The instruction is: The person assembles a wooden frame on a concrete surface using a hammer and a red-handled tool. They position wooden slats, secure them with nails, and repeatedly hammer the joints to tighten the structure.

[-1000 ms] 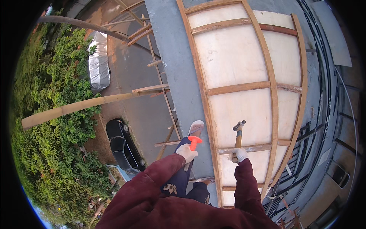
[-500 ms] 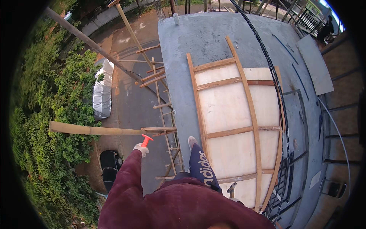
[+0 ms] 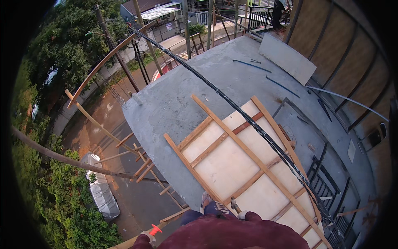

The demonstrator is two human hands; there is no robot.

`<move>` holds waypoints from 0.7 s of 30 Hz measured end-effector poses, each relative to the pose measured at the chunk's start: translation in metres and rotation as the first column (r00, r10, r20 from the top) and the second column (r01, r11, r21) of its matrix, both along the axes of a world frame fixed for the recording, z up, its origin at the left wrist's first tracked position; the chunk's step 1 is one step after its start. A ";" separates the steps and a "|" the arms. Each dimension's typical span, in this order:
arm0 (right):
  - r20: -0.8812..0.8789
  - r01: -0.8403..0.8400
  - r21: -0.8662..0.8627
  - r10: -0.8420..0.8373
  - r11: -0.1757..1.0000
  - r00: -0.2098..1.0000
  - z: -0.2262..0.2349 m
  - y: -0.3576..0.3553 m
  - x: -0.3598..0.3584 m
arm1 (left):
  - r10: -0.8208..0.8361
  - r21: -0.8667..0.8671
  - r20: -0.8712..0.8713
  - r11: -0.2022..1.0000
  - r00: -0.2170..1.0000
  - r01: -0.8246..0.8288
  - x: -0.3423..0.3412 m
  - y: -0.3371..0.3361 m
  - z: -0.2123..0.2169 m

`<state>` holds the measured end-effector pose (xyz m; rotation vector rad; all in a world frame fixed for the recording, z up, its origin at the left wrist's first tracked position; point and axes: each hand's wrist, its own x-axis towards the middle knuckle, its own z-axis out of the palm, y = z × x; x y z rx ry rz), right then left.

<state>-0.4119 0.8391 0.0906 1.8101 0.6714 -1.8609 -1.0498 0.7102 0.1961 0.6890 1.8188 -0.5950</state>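
My left hand (image 3: 146, 236), in a pale glove at the lower edge, is closed on a bright orange tool with a flat disc on a narrow stem (image 3: 155, 230); its lower part is hidden in the fist. My right hand (image 3: 250, 216), mostly hidden by my sleeve, is closed on the handle of a hammer (image 3: 234, 204). The hammer's head points away from me, above a panel of pale boards (image 3: 244, 166) with brown wooden battens. My shoe (image 3: 206, 199) stands beside the panel's left batten.
The grey concrete slab (image 3: 166, 99) ends on the left in a drop to the road. Wooden scaffold poles (image 3: 95, 124) stand along that edge. A black cable bundle (image 3: 219, 93) crosses overhead. Metal frames (image 3: 323, 178) and a pale sheet (image 3: 288, 58) lie to the right.
My view has turned to show more of the far side. The left hand with the orange tool now sits lower in view, nearer my body. The hammer stays in my right hand.
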 end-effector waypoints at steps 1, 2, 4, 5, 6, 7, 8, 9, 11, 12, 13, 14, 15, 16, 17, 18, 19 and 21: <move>-0.015 -0.016 0.062 0.017 0.998 1.000 0.002 0.032 -0.021 | 0.063 0.109 -0.087 0.993 0.994 -0.053 -0.014 0.018 0.001; -0.033 0.010 0.156 -0.005 0.988 0.999 0.017 0.069 -0.044 | 0.245 0.217 -0.041 0.949 0.969 -0.231 -0.018 0.040 0.004; -0.034 0.030 0.298 -0.021 0.954 0.999 0.051 0.127 -0.076 | 0.536 0.364 0.115 0.761 0.836 -0.537 -0.018 0.100 0.013; -0.083 0.137 0.399 -0.113 0.907 0.990 0.083 0.147 -0.101 | 0.532 0.382 0.129 0.752 0.837 -0.537 -0.027 0.119 0.018; -0.020 0.028 0.554 -0.020 0.832 1.000 0.126 0.161 -0.123 | 0.529 0.398 0.146 0.742 0.836 -0.539 -0.036 0.139 0.019; -0.020 0.059 0.704 -0.063 0.708 0.998 0.123 0.155 -0.121 | 0.502 0.406 0.183 0.745 0.845 -0.530 -0.037 0.167 0.015; -0.028 0.079 0.827 -0.099 0.557 0.995 0.112 0.144 -0.124 | 0.441 0.395 0.170 0.788 0.881 -0.471 -0.039 0.191 0.015; -0.047 0.090 0.918 -0.118 0.386 0.992 0.109 0.145 -0.133 | 0.390 0.387 0.150 0.823 0.909 -0.417 -0.045 0.209 0.017; 0.064 0.015 0.898 -0.165 0.440 0.984 0.123 0.150 -0.145 | 0.275 0.362 0.088 0.887 0.958 -0.288 -0.068 0.235 0.018; 0.126 -0.024 0.884 -0.189 0.467 0.974 0.133 0.156 -0.151 | 0.202 0.343 0.060 0.915 0.977 -0.211 -0.079 0.251 0.012; 0.109 0.009 0.881 -0.222 0.472 0.969 0.137 0.167 -0.161 | 0.127 0.323 0.033 0.937 0.991 -0.131 -0.091 0.269 0.008; 0.108 0.034 0.875 -0.261 0.483 0.959 0.144 0.175 -0.167 | 0.098 0.291 0.036 0.951 0.994 -0.105 -0.097 0.289 0.003; 0.106 0.059 0.869 -0.301 0.492 0.948 0.146 0.183 -0.175 | 0.070 0.259 0.039 0.963 0.997 -0.077 -0.105 0.312 -0.002; 0.101 0.067 0.896 -0.348 0.439 0.932 0.118 0.191 -0.182 | 0.041 0.227 0.040 0.973 0.998 -0.049 -0.114 0.336 -0.006; 0.055 0.191 0.841 -0.431 0.507 0.901 0.106 0.200 -0.195 | 0.103 0.204 0.073 0.972 0.992 -0.116 -0.118 0.364 -0.004; 0.017 0.316 0.769 -0.513 0.555 0.858 0.095 0.208 -0.209 | 0.095 0.176 0.052 0.979 0.994 -0.103 -0.118 0.390 -0.002; -0.024 0.440 0.686 -0.587 0.579 0.809 0.099 0.231 -0.234 | 0.097 0.160 0.023 0.982 0.995 -0.099 -0.127 0.418 0.008; 0.012 0.575 0.480 -0.661 0.663 0.751 0.052 0.243 -0.254 | 0.043 0.194 0.114 0.979 0.993 -0.064 -0.164 0.471 -0.021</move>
